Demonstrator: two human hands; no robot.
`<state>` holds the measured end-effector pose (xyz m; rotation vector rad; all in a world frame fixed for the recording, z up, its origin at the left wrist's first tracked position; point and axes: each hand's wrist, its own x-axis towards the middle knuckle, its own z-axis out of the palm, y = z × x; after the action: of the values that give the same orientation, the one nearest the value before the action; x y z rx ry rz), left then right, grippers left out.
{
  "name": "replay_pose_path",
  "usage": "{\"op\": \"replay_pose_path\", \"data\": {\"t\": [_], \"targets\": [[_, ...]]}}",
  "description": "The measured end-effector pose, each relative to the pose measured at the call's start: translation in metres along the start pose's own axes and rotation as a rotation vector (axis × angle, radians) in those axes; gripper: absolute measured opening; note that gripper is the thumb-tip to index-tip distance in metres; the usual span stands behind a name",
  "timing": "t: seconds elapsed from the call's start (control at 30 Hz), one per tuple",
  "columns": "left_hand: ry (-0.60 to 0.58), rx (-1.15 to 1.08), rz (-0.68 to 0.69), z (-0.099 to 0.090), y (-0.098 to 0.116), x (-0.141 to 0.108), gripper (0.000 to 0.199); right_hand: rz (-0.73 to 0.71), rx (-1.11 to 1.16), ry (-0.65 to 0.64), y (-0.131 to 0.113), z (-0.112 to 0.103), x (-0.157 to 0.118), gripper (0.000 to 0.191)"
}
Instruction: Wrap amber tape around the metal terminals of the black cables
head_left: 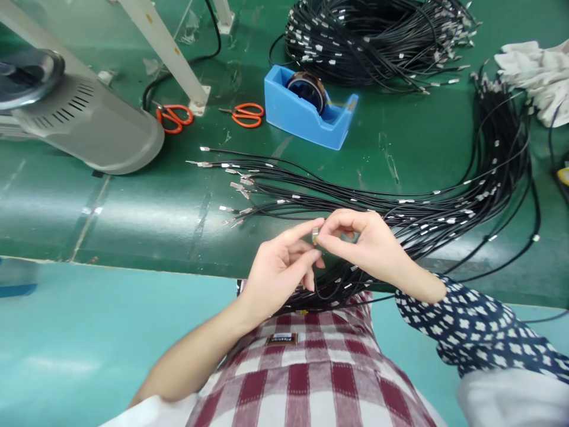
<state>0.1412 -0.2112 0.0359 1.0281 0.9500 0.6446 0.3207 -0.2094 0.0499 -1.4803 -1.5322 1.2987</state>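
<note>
My left hand (284,264) holds a black cable by its end, thumb and index finger about its small silver connector (315,233). A bit of amber tape shows on the connector's lower part. Thumb and forefinger of my right hand (367,243) are pinched together at the connector's right side; whether a loose piece of tape is between them is too small to tell. The held cable loops down below my fingers. Behind my hands lies a bundle of black cables (355,196) with white labels, metal ends pointing left. More cables (329,290) lie at the table edge and my lap.
A blue tape dispenser (306,121) with an amber roll (306,92) stands beyond the cables. Orange-handled scissors (248,115) and another pair (175,118) lie left of it. A large cable coil (377,41), white gloves (537,77) and a grey machine (98,121) surround the green table (146,219).
</note>
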Motion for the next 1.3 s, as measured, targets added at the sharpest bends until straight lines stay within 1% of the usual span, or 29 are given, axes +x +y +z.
{"op": "replay_pose_path", "data": {"t": [0.17,0.27,0.37,0.43,0.53,0.67,0.77,0.87,1.0,1.13,1.23,1.3], "targets": [[-0.019,-0.021,-0.016,0.0,0.0,0.002,0.048,0.065,0.169,-0.022,0.008,0.008,0.0,0.016],[0.002,-0.03,0.011,0.001,-0.002,0.004,0.046,0.052,0.219,-0.021,0.01,0.01,0.0,0.015],[0.091,-0.072,0.063,0.001,-0.006,0.008,0.029,0.003,0.15,0.019,0.01,0.008,0.0,0.011],[0.14,-0.122,0.097,0.002,-0.01,0.011,0.02,-0.028,0.088,0.023,0.01,0.007,0.0,0.01],[0.185,-0.193,0.128,0.001,-0.014,0.014,0.016,-0.081,0.034,0.006,0.01,0.006,0.0,0.013],[0.233,-0.291,0.109,0.0,-0.014,0.015,0.016,-0.121,0.012,-0.011,0.01,0.005,-0.001,0.016],[0.222,-0.337,0.047,-0.001,-0.011,0.016,0.014,-0.101,0.052,-0.028,0.01,0.006,-0.001,0.018],[0.23,-0.362,0.015,-0.002,-0.009,0.017,0.015,-0.054,0.13,-0.025,0.011,0.007,-0.001,0.019],[0.264,-0.389,0.017,-0.002,-0.009,0.018,0.017,-0.02,0.192,0.003,0.016,0.007,-0.001,0.025],[0.271,-0.388,0.026,-0.002,-0.01,0.019,0.015,0.004,0.241,0.032,0.018,0.007,0.0,0.031],[0.266,-0.385,0.029,-0.002,-0.009,0.018,0.016,-0.003,0.205,0.023,0.016,0.012,0.001,0.03],[0.268,-0.384,0.033,-0.003,-0.009,0.017,0.016,-0.017,0.152,0.053,0.016,0.016,0.002,0.026]]}}
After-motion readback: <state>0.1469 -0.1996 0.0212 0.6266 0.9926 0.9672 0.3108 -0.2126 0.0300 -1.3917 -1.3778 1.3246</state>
